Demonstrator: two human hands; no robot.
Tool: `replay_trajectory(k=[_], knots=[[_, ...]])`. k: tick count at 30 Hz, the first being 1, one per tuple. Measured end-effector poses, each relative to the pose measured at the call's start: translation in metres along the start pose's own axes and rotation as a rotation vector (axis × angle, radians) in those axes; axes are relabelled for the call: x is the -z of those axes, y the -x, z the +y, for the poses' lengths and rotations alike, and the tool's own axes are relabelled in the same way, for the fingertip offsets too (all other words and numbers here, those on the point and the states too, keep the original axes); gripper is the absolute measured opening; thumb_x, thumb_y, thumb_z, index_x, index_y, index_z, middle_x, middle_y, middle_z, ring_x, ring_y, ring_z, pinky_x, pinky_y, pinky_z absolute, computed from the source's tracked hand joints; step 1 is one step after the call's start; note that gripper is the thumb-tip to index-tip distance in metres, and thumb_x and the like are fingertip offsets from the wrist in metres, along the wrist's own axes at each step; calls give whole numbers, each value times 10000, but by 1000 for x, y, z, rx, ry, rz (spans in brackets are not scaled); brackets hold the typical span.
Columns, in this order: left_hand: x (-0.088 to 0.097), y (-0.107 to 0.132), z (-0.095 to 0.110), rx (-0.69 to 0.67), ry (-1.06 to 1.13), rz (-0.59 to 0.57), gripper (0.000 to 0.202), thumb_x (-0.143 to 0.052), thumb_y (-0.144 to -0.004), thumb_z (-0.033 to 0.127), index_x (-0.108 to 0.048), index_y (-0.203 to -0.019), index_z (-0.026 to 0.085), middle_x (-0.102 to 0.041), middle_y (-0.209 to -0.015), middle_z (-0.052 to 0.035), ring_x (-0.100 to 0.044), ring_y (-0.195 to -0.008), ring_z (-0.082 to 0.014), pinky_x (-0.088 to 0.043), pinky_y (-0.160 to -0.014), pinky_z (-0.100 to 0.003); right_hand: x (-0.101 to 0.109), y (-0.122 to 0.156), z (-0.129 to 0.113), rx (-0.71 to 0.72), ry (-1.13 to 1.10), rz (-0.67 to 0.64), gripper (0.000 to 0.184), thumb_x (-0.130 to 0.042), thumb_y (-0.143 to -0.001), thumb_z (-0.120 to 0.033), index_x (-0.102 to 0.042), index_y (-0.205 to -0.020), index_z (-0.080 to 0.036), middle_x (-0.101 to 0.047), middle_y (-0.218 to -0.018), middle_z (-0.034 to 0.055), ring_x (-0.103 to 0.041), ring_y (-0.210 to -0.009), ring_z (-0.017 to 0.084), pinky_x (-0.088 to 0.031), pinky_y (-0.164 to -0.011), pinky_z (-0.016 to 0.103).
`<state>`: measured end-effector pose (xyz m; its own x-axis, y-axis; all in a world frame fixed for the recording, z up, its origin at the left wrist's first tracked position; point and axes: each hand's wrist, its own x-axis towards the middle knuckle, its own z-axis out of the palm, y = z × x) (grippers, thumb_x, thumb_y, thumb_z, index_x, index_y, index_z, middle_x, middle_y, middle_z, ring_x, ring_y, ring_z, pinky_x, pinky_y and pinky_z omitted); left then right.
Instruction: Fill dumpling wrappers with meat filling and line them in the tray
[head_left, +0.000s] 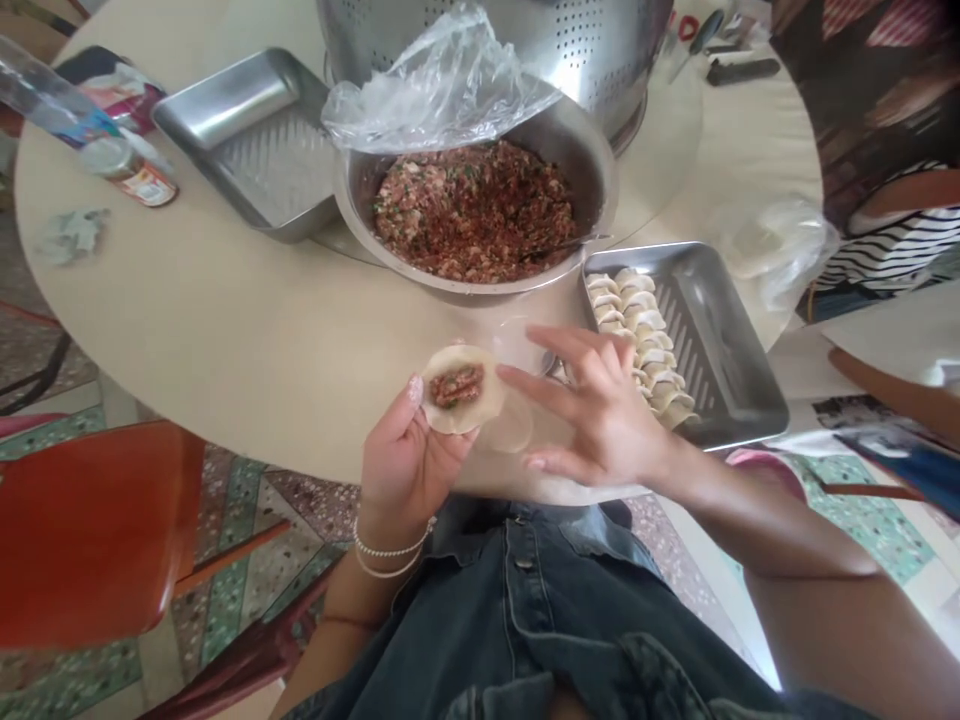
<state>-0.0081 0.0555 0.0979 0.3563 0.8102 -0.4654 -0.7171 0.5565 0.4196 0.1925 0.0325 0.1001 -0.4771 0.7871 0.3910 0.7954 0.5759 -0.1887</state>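
A round dumpling wrapper with a mound of meat filling on it rests on the fingers of my left hand, the thumb at its left edge. My right hand is just to the right, fingers spread, holding nothing that I can see. Between the hands a pale round wrapper lies on the table. Beyond them stands a large metal bowl of minced filling with green bits, a utensil handle at its right rim. Folded dumplings line the left part of a metal tray beside my right hand.
A crumpled clear plastic bag covers the bowl's back rim, before a big perforated metal pot. Another metal tray, a jar and a plastic bottle stand left. A person in stripes is at right, an orange chair at left.
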Motion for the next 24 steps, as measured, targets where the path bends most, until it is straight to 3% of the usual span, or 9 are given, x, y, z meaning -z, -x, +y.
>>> replay_trajectory(k=[5, 11, 15, 18, 21, 24], knots=[[-9, -1, -2, 24, 13, -19, 482, -241, -1007, 281, -685, -1143, 152, -765, -1034, -63, -676, -1102, -191, -540, -975, -330, -15, 17, -19, 10, 37, 64, 676, -328, -885, -701, -539, -1348, -256, -385, -1418, 99, -398, -1258, 298, -293, -976, 451], [-4, -1, -13, 59, -36, -120, 442, -313, -994, 311, -712, -1084, 144, -740, -1115, -91, -602, -1225, -245, -465, -1080, -415, -17, 17, -14, -140, 51, 75, 671, -300, -908, -671, -483, -1393, -245, -344, -1432, 133, -366, -1285, 332, -308, -979, 483], [-1, -1, -16, 118, -86, -91, 431, -319, -990, 278, -725, -1040, 145, -745, -1089, -96, -584, -1246, -269, -439, -1101, -469, -9, 7, -9, -169, -36, 24, 639, -244, -934, -642, -513, -1359, -248, -355, -1440, 125, -376, -1283, 319, -319, -954, 476], [2, 0, -11, 42, -101, -9, 424, -325, -987, 262, -733, -980, 143, -751, -1065, -93, -557, -1279, -249, -423, -1120, -439, -9, -4, -3, -250, -29, -23, 634, -224, -942, -632, -603, -1255, -232, -410, -1426, 130, -387, -1277, 311, -309, -960, 480], [7, 1, -4, -48, -114, 67, 401, -347, -982, 274, -726, -972, 143, -740, -1101, -97, -514, -1323, -232, -408, -1133, -408, -18, -15, 4, -318, 69, -167, 634, -243, -944, -627, -710, -1027, -206, -472, -1396, 141, -394, -1282, 320, -285, -970, 500], [11, 2, -1, -94, -147, 89, 397, -348, -979, 294, -712, -1018, 141, -712, -1175, -109, -500, -1334, -245, -401, -1135, -424, -28, -23, 9, -343, 125, -299, 670, -241, -946, -627, -737, -949, -176, -452, -1430, 169, -382, -1300, 333, -270, -975, 520]])
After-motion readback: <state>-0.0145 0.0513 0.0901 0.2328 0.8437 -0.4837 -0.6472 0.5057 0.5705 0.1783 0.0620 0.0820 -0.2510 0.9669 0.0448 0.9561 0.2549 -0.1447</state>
